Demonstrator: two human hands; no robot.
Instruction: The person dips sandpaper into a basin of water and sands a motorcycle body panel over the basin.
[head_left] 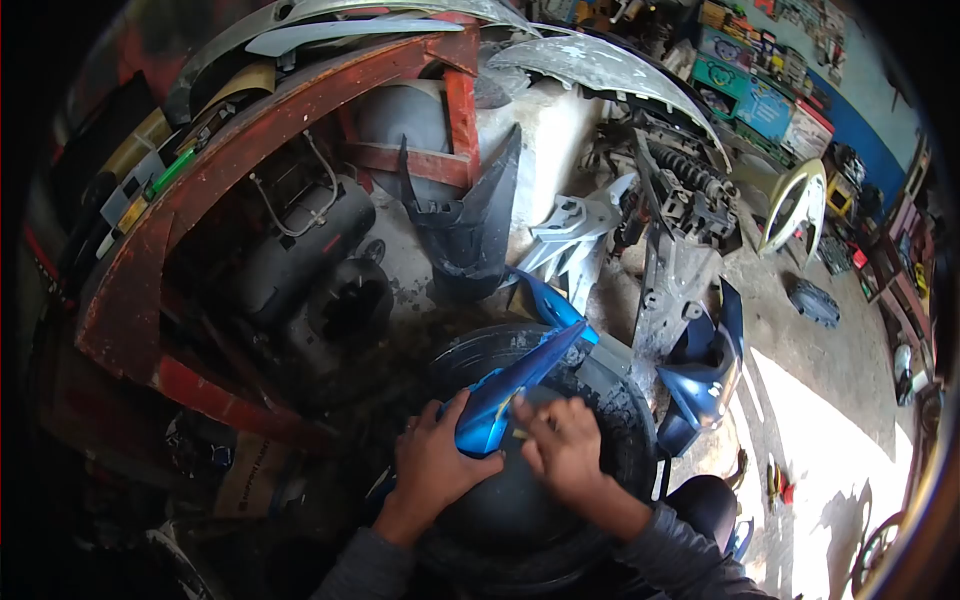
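Note:
A blue, pointed plastic panel (530, 372) is held at its wide lower end by my left hand (437, 465), thumb and fingers around it. My right hand (565, 447) is at the panel's right side with its fingers curled together; a small yellowish bit shows at the fingertips, too small to name. Both hands are over a round black tub (640, 430) with a dark, smooth surface inside. Another blue piece (550, 302) lies across the tub's far rim, behind the panel's tip.
A red frame (130, 285) stands at the left, with a black tank (300, 255) beneath. Ahead are a black plastic part (465, 235) and grey panels (580, 235). Blue fairing (705, 380) and a motorcycle frame (665, 285) are to the right.

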